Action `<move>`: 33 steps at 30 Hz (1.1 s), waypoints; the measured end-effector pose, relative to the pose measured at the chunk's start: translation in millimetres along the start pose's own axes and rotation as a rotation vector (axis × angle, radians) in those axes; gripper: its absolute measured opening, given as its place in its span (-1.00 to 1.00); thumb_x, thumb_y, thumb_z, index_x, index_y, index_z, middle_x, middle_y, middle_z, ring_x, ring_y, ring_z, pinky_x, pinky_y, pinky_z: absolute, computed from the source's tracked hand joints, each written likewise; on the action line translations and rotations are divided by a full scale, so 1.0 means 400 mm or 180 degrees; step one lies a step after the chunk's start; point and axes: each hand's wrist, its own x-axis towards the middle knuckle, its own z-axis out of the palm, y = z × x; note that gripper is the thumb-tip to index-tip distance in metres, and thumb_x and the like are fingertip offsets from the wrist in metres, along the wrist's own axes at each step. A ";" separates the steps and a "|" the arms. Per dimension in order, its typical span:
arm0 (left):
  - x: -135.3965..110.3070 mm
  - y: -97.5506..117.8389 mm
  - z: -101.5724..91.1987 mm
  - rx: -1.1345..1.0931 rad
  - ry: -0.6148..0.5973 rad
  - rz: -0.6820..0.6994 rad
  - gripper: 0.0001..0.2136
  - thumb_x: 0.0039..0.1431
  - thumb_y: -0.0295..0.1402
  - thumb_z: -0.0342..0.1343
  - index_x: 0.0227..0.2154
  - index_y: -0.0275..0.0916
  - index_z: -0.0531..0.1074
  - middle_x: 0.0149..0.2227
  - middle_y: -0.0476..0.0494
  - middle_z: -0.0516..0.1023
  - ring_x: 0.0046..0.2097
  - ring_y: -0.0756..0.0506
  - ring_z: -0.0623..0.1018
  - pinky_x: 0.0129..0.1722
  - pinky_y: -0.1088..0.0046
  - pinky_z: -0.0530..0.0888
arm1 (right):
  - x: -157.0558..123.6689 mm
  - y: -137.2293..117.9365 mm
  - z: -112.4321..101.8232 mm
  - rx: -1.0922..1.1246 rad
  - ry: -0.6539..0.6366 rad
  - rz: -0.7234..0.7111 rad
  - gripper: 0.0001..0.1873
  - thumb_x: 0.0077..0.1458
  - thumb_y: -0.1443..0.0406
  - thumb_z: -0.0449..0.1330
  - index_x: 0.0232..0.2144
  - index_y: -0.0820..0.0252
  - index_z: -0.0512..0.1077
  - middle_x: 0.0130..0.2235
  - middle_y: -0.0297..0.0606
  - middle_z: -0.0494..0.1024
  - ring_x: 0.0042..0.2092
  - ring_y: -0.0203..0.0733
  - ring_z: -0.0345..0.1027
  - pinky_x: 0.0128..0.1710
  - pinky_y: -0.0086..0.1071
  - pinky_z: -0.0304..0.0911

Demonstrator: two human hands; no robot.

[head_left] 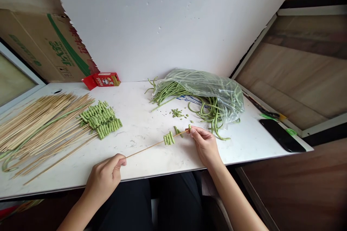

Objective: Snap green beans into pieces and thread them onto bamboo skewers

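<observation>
My left hand (106, 175) pinches the near end of a thin bamboo skewer (148, 147) at the table's front edge. The skewer slants up to the right and carries several short green bean pieces (169, 138). At its far tip, my right hand (205, 144) pinches a small bean piece (189, 127). One more bean piece (177, 131) lies just behind the skewer.
Several finished bean skewers (101, 119) lie on a heap of bare bamboo skewers (40, 126) at left. A clear plastic bag of long green beans (206, 92) sits behind my right hand, with cut bits (177, 113) nearby. A black phone (282, 135) lies at right; a red box (103, 79) stands by the wall.
</observation>
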 end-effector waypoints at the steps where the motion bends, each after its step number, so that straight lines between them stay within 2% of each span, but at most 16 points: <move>1: 0.000 0.000 0.000 0.0006 0.0000 0.0005 -0.75 0.47 -0.46 -0.04 -0.35 -0.17 0.44 -0.44 0.07 0.62 -0.44 0.03 0.64 -0.40 0.59 0.48 | 0.000 -0.003 0.001 0.0008 -0.0005 0.0002 -0.72 0.04 0.03 0.52 -0.28 0.03 0.74 -0.21 -0.20 0.75 -0.04 0.02 0.57 0.13 -0.09 0.37; 7: -0.001 -0.004 0.002 -0.0035 0.0004 -0.0005 -0.77 0.47 -0.44 -0.03 -0.33 -0.16 0.43 -0.43 0.07 0.63 -0.42 0.02 0.65 -0.38 0.60 0.49 | -0.001 -0.028 0.015 0.0211 0.0077 0.0262 -0.62 -0.03 -0.02 0.55 -0.26 0.08 0.73 -0.24 -0.16 0.75 -0.17 -0.03 0.54 -0.15 -0.20 0.39; 11: -0.004 -0.007 0.003 -0.0108 -0.0025 -0.0026 -0.77 0.47 -0.44 -0.04 -0.32 -0.16 0.44 -0.42 0.06 0.63 -0.43 0.02 0.64 -0.38 0.58 0.49 | -0.003 -0.040 0.022 0.0300 0.0116 0.0382 -0.60 -0.11 -0.04 0.57 -0.34 0.07 0.71 -0.24 -0.18 0.73 -0.21 -0.06 0.50 -0.23 -0.24 0.36; 14: -0.008 -0.009 0.003 -0.0114 -0.0064 -0.0056 -0.77 0.47 -0.45 -0.04 -0.32 -0.17 0.45 -0.42 0.05 0.63 -0.43 0.01 0.63 -0.38 0.55 0.49 | -0.005 -0.037 0.025 0.0262 0.0105 0.0337 -0.63 -0.08 -0.04 0.55 -0.37 0.07 0.70 -0.27 -0.22 0.69 -0.24 -0.09 0.46 -0.27 -0.27 0.34; 26: -0.007 -0.005 0.000 -0.0069 -0.0014 -0.0021 -0.75 0.46 -0.47 -0.05 -0.34 -0.17 0.43 -0.43 0.05 0.61 -0.43 0.01 0.63 -0.37 0.55 0.48 | -0.012 -0.020 0.031 0.0084 0.0055 0.0239 -0.66 -0.01 -0.02 0.53 -0.35 0.09 0.70 -0.28 -0.26 0.68 -0.36 -0.22 0.34 -0.28 -0.29 0.31; 30: -0.003 -0.003 -0.001 -0.0076 -0.0021 -0.0048 -0.74 0.47 -0.46 -0.06 -0.35 -0.17 0.45 -0.44 0.04 0.61 -0.45 0.00 0.61 -0.39 0.54 0.48 | -0.023 -0.026 0.043 0.0063 0.0055 0.0199 -0.67 0.02 -0.02 0.51 -0.36 0.07 0.70 -0.27 -0.26 0.67 -0.32 -0.19 0.38 -0.22 -0.27 0.34; 33: -0.001 -0.003 -0.001 -0.0103 -0.0023 -0.0064 -0.73 0.46 -0.45 -0.06 -0.36 -0.17 0.45 -0.44 0.02 0.62 -0.45 -0.01 0.62 -0.40 0.53 0.48 | -0.049 -0.028 0.072 -0.0147 -0.0071 0.0097 -0.68 0.01 -0.01 0.51 -0.39 0.08 0.69 -0.26 -0.22 0.68 -0.24 -0.12 0.46 -0.15 -0.25 0.37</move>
